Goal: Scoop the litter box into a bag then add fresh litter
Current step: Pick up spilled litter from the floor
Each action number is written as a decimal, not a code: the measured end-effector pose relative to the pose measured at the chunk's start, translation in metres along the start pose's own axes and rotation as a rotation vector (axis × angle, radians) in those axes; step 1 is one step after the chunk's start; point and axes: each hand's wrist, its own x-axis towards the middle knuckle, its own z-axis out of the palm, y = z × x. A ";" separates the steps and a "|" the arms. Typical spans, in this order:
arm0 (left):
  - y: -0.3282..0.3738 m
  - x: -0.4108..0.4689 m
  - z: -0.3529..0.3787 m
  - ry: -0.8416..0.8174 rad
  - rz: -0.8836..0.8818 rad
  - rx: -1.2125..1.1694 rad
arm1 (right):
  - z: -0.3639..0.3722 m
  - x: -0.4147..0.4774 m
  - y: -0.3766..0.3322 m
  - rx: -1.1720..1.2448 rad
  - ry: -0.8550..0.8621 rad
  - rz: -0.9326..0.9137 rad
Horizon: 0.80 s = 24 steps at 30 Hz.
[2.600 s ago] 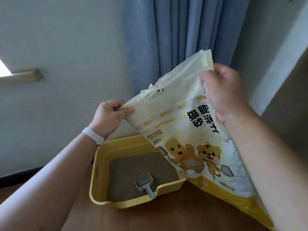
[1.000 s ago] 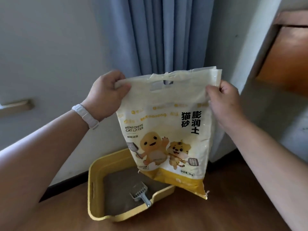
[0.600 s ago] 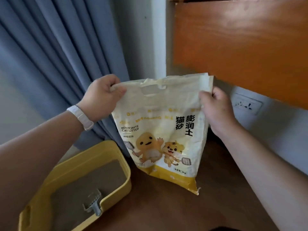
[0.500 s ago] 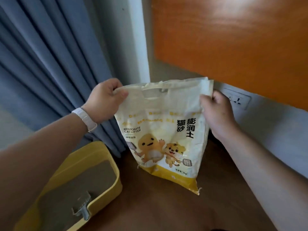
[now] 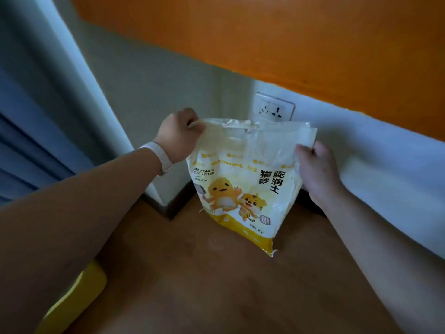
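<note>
Nearest, at the lower left edge of view, only a yellow corner of the litter box [image 5: 72,297] shows from under the left forearm; its contents are out of sight, so how much fresh litter it has taken cannot be read from here. It stands well apart from the bag, with bare wooden floor [image 5: 216,285] between them.

Further out, both arms reach forward to the litter bag [image 5: 243,184]. The left hand [image 5: 179,136], a white wristband [image 5: 160,155] on its wrist, has its fingers curled tight round the bag's top left corner beside the cut-out handle. The right hand [image 5: 315,165] pinches the right edge just below the top corner. Holding the two upper corners keeps the slack, crumpled mouth upward and the printed front facing the person – a sensible way to carry an opened sack without spilling.

The bag hangs upright, and its yellow bottom edge looks to meet the floor by the skirting, though whether its weight is down I cannot tell. Judging by this spot away from the box, it is probably being parked against the wall.

Behind it sit a wall socket [image 5: 274,109], an orange wooden panel [image 5: 265,32] above, and a blue curtain [image 5: 24,141] to the far left.
</note>
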 end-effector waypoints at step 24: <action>0.131 0.049 0.164 -0.202 0.106 -0.201 | -0.164 0.039 0.056 -0.149 0.431 0.140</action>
